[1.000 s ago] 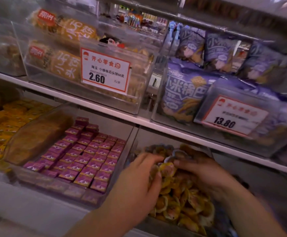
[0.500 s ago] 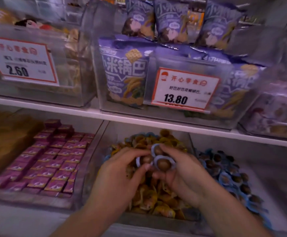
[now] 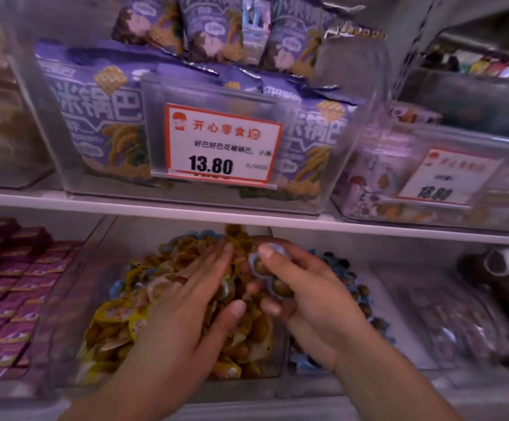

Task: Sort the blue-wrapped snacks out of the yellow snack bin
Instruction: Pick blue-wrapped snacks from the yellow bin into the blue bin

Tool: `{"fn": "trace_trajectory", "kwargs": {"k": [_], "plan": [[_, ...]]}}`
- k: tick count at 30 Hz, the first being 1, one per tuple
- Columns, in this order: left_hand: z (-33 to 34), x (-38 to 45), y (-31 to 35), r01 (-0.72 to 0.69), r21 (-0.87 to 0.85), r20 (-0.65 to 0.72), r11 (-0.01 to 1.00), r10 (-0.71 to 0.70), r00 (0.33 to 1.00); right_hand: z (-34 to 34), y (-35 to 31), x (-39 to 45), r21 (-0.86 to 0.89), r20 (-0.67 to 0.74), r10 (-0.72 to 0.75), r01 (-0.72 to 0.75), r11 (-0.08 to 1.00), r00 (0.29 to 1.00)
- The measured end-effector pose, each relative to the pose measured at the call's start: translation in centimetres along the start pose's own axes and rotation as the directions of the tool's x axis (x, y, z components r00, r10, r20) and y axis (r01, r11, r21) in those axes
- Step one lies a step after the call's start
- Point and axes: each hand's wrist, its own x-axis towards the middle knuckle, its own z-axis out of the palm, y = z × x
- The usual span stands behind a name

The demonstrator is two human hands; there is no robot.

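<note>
- blue-wrapped snacks [image 3: 267,276] are pinched in the curled fingers of the right hand [image 3: 305,294], above the yellow snack bin [image 3: 168,302] on the lower shelf.
- the left hand [image 3: 186,305] is laid on the yellow pile, fingers straight and spread.
- more blue-wrapped pieces [image 3: 356,287] are seen in the bin just right.
- a price tag [image 3: 221,145] marked 13.80 is fixed above.

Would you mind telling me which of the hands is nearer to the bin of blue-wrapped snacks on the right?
Right. The right hand, holding blue-wrapped snacks, hovers at the blue bin's left edge; the left hand lies flat over the yellow snack bin, farther left.
</note>
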Motion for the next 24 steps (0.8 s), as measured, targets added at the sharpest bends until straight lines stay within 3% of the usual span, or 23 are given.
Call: {"fn": "trace_trajectory", "kwargs": {"k": [4, 6, 9, 14, 18, 20, 22, 24], "plan": [[-0.1, 0.1, -1.0, 0.069, 0.065, 0.085, 0.995, -0.075, 0.994, -5.3, -1.8, 1.1, -0.258, -0.128, -0.108, 0.072, 0.963, 0.986], [-0.5, 0.3, -1.4, 0.081, 0.135, 0.121, 0.987, -0.098, 0.988, -8.1, -1.5, 2.8, -0.372, -0.240, -0.092, -0.004, 0.928, 0.966], [-1.3, 0.4, -2.1, 0.077, 0.210, 0.126, 0.975, -0.105, 0.986, -11.3, -1.0, 5.1, -0.645, -0.308, -0.072, -0.153, 0.748, 0.949], [-4.0, 0.3, -3.5, -0.014, 0.390, 0.047, 0.921, -0.005, 0.999, -12.2, -1.2, 6.2, -0.710, -0.375, -0.282, -0.078, 0.700, 0.883], [-6.7, -0.5, -4.8, 0.025, 0.467, 0.002, 0.884, -0.029, 1.000, -8.4, -0.5, 5.0, -0.789, -0.249, -0.496, 0.123, 0.602, 0.832], [-8.2, -1.2, -5.3, 0.103, 0.474, -0.030, 0.874, -0.101, 0.994, -5.1, 0.0, 3.8, -0.839, -0.103, -0.564, 0.233, 0.492, 0.819], [-9.6, -1.9, -5.8, 0.212, 0.426, -0.109, 0.880, -0.183, 0.977, -1.2, 0.7, 3.0, -0.843, 0.115, -0.547, 0.373, 0.388, 0.829], [-10.7, -2.5, -6.3, 0.306, 0.290, -0.197, 0.907, -0.257, 0.946, 2.9, 2.0, 3.5, -0.842, 0.304, -0.407, 0.442, 0.308, 0.862]]}}
